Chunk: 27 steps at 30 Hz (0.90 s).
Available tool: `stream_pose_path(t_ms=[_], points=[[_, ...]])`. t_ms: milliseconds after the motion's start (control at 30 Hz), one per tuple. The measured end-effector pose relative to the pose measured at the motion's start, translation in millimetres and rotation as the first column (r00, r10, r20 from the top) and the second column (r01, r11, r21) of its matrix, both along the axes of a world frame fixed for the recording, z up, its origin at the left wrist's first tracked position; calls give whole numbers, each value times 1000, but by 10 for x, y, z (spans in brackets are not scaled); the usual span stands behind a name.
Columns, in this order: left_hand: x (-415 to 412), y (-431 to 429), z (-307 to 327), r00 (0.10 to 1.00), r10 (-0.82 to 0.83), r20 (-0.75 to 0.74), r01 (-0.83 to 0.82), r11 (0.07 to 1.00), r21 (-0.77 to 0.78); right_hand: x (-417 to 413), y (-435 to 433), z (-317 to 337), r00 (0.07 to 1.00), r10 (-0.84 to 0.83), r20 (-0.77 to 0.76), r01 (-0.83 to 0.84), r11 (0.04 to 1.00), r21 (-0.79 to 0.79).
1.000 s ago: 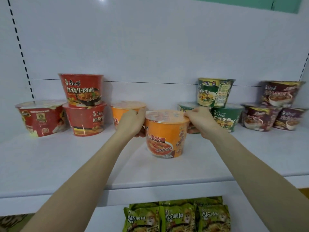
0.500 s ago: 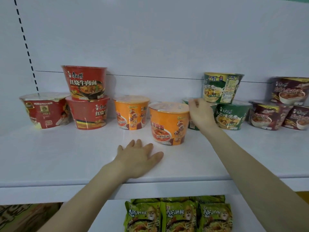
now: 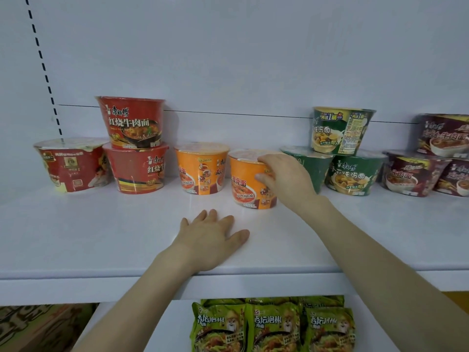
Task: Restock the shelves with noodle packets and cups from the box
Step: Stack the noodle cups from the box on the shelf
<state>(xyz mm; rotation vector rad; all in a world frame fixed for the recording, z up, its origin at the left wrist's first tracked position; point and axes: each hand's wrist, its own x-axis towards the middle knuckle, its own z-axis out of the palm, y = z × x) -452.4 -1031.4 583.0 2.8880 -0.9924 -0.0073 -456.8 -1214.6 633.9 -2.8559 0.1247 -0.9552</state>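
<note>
**Inspector:** Step in hand, as I judge it: seating the front orange noodle cup point(image 3: 250, 180) in its row on the upper shelf point(image 3: 101, 237). It stands upright, just beside a second orange cup point(image 3: 201, 167) and slightly forward of it.

**Clerk:** How should it be finished?

**Inspector:** Slide it straight back until its face lines up with its neighbour, label outward. Push low on the wall, not at the rim, so it does not tip. Keep clear of the green cups point(image 3: 354, 174) close on the right; one is stacked on top and could be knocked.

**Clerk:** And the hands?

**Inspector:** The right hand point(image 3: 286, 177) is curled loosely round the cup's right side, fingers at the rim, thumb on the wall. Whether it grips firmly or merely rests there, the view does not settle. The left hand point(image 3: 210, 240) lies flat and spread on the shelf, palm down, holding nothing.

**Clerk:** Other stock?

**Inspector:** Red cups point(image 3: 134, 146) at left; green packets point(image 3: 272, 325) on the lower shelf. The box is not in view.
</note>
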Motion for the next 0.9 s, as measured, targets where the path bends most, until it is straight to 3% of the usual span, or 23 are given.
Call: stream_pose_path(t_ms=[900], points=[[4,-14,-10,1000,14,-8,-15,1000,-18,678,-55,30,994,-75,-84,76,997,9]])
